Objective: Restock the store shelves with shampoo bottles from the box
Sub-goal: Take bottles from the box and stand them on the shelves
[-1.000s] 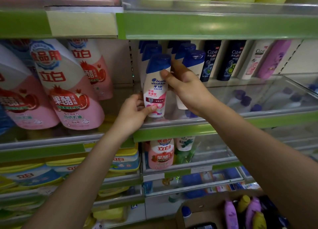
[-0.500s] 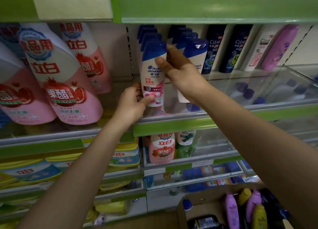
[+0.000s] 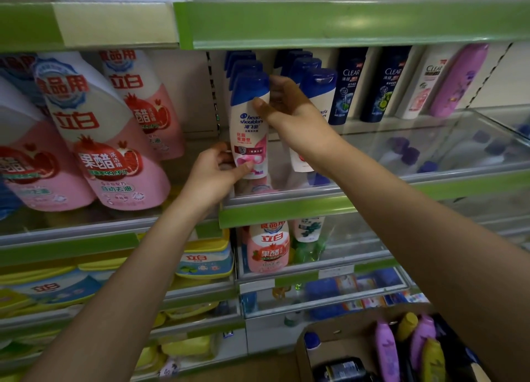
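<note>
On shelf front | shampoo bottle [image 3: 249,129] upright | left hand [image 3: 213,175] grips base | right hand [image 3: 289,114] pinches top

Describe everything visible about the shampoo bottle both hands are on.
The shampoo bottle is white plastic with a dark blue cap and a pink lower label. It stands upright at the front of a row of matching bottles on the shelf. The left hand grips its base; the right hand holds its upper part, thumb across the front.

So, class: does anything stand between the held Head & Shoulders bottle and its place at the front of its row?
Nothing visible does. The Head & Shoulders bottle, gripped by the left hand and right hand, already stands upright at the row's front.
</note>
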Demonstrator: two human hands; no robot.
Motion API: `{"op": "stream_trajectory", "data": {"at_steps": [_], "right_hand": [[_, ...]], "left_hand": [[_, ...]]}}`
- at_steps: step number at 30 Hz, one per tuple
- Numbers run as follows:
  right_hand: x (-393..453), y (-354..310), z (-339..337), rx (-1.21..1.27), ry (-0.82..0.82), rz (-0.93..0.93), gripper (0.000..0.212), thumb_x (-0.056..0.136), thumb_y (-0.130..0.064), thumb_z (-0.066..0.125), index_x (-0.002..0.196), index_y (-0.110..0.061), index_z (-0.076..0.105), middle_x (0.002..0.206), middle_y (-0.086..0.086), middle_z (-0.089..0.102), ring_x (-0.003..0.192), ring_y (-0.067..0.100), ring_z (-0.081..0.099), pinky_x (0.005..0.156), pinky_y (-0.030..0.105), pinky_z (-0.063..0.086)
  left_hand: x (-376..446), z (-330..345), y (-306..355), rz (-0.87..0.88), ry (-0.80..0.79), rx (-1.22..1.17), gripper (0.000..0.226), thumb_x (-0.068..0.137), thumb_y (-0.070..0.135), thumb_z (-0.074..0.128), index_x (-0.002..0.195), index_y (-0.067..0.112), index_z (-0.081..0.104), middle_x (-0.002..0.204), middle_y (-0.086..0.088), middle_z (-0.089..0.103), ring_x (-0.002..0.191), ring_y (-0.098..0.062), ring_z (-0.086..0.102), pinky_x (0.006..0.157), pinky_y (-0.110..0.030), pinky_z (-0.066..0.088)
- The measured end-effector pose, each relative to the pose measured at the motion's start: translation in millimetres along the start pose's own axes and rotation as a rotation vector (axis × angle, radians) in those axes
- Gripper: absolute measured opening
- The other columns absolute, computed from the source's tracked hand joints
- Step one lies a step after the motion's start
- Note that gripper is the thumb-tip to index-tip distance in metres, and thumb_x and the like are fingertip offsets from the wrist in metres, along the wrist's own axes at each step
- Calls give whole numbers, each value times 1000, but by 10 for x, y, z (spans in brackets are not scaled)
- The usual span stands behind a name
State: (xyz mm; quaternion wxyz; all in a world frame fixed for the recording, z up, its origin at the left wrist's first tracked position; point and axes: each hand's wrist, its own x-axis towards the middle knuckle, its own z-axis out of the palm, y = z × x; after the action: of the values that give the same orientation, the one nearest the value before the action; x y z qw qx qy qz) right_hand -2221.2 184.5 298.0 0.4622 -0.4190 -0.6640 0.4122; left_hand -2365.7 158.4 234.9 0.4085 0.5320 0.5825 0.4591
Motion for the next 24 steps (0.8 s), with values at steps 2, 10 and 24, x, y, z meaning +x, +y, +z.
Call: {"op": "stream_trajectory", "data": {"at_steps": [2, 10, 24], "right_hand": [[-84, -57, -39, -75, 23, -48, 54, 95, -14, 58, 143, -10, 34, 137, 5, 51, 120, 11, 52, 102, 25, 46], [-723, -107, -390, -28, 36, -55, 42, 96, -16, 58, 136, -14, 44, 132, -3, 54, 126, 11, 51, 106, 31, 44], [-1931, 749, -1806, 118, 32, 178, 40, 95, -13, 58, 133, -18, 50, 131, -1, 58, 120, 4, 56, 104, 24, 45]], "left_hand": [[-61, -6, 9, -5, 63, 25, 53, 78, 20, 75, 124, 10, 53, 116, -5, 65, 104, -17, 63, 95, -37, 50], [-778, 214, 326, 164, 320, 14, 28, 85, 16, 68, 110, 20, 58, 105, 7, 65, 93, 0, 62, 77, -13, 48], [-1597, 2011, 331, 0, 88, -52, 17, 85, 16, 67, 102, 18, 63, 93, 5, 68, 80, 3, 64, 68, -11, 49]]}}
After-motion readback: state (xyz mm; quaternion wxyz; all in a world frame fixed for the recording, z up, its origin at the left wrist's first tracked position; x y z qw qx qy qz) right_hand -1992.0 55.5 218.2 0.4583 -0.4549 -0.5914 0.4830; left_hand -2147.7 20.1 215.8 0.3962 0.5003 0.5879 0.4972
